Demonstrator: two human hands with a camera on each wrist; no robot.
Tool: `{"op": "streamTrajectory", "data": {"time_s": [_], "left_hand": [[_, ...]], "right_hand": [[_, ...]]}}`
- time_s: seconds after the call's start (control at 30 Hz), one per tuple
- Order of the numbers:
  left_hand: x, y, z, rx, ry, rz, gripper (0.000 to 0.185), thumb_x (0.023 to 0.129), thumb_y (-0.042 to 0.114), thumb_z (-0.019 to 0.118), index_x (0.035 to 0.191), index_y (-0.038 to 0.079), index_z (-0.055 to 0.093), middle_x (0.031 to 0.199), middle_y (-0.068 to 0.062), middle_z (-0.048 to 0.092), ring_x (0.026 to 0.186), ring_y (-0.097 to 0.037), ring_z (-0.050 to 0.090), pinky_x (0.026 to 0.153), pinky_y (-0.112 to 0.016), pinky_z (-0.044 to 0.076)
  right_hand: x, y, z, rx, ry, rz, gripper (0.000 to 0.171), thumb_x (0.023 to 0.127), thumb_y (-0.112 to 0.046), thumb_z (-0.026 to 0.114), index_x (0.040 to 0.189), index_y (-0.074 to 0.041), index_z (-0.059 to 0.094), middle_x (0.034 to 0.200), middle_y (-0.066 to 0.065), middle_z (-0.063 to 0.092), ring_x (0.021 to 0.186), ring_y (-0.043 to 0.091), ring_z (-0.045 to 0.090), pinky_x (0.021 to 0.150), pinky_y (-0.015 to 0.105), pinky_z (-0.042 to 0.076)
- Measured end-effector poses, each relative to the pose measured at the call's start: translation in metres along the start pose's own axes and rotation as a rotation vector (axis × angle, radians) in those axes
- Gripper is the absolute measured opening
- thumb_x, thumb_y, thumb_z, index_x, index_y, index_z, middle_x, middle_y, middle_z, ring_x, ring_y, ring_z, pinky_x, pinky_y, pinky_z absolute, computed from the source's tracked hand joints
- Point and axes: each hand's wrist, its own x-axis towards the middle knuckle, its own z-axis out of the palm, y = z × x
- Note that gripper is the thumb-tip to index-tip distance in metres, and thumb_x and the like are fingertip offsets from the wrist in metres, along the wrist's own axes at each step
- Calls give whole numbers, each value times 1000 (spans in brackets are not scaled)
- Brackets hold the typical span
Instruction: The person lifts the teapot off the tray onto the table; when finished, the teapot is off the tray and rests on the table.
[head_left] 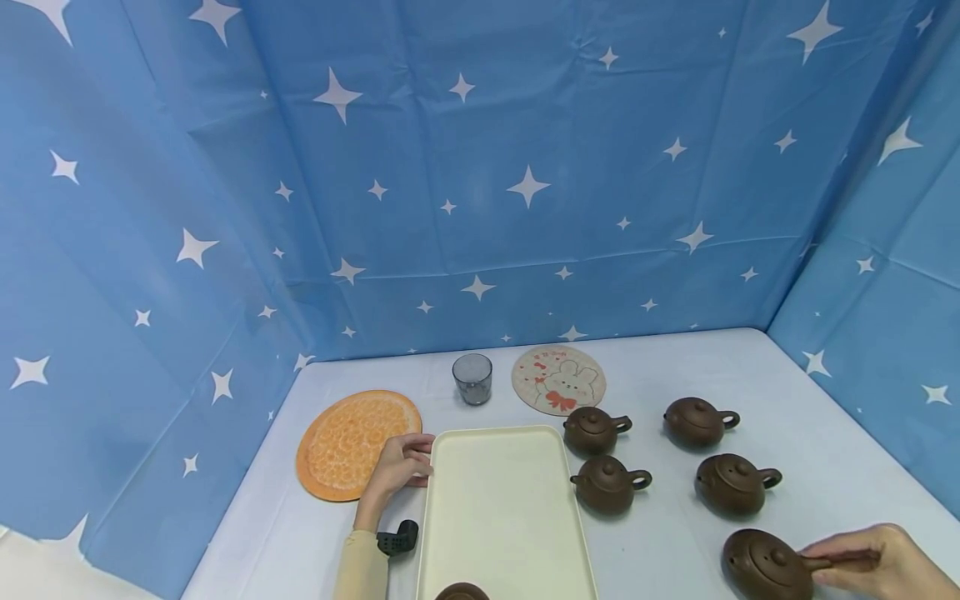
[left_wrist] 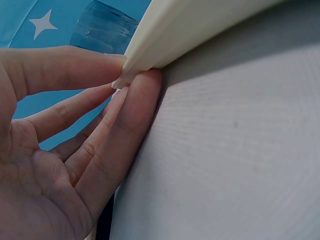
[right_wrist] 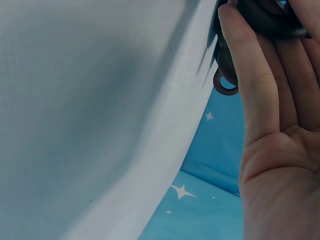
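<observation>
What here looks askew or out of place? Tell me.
Nothing is spilled or broken. The nearest teapot looks tilted as the right hand grips its handle. The left hand grips the cream tray at its far left corner.

The cream tray (head_left: 498, 508) — long, rectangular, with rounded corners and a low raised rim — lies flat at lower centre of the head view, its far left corner pinched by the left hand (head_left: 401, 468). The brown teapot (head_left: 765, 565), squat and lidded, sits upright at lower right — its handle held by the right hand (head_left: 873, 560).
</observation>
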Motion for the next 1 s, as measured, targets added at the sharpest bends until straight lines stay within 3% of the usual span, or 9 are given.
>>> {"op": "streamTrajectory", "data": {"time_s": [0.1,0.23,0.43,0.67,0.87,1.0], "left_hand": [[0,0,0,-1,1,-2,51,72,-14,61,122,-14,56,106,-27,58,73,-19,61,60,-37,59],[0,1,0,-1,1,-2,51,72,-14,61,122,-14,55,106,-27,58,73,-20,61,60,-38,59],[0,0,-1,7,-4,-7,50,72,-13,62,122,-14,55,105,-27,57,72,-18,60,61,-38,60],[1,0,-1,2,-8,-6,51,73,-13,62,123,-14,55,107,-29,57,73,-18,60,61,-37,59],[1,0,-1,2,-7,-5,51,73,-13,62,123,-14,55,107,-29,57,74,-20,61,61,-37,59],[0,1,-1,5,-7,-1,50,73,-13,62,122,-14,55,106,-28,57,75,-21,61,60,-38,59]], "right_hand": [[0,-4,-2,-40,-5,128,18,86,2,64,102,5,72,95,-10,73,83,9,71,67,32,59],[3,-12,-1,-139,19,255,27,90,-5,61,105,17,65,96,-19,70,85,-1,67,69,27,59],[16,-27,14,-315,165,139,19,90,-1,61,100,14,67,94,-18,70,82,-5,65,64,25,58],[49,-54,45,-372,336,103,15,87,-5,66,98,5,72,90,-16,71,81,-6,64,63,18,56],[81,-72,78,-246,243,-41,14,87,-2,65,98,5,71,91,-6,74,81,6,69,64,23,58],[100,-83,99,-161,167,-30,17,89,-7,65,100,5,71,93,1,74,83,7,70,66,24,58]]}}
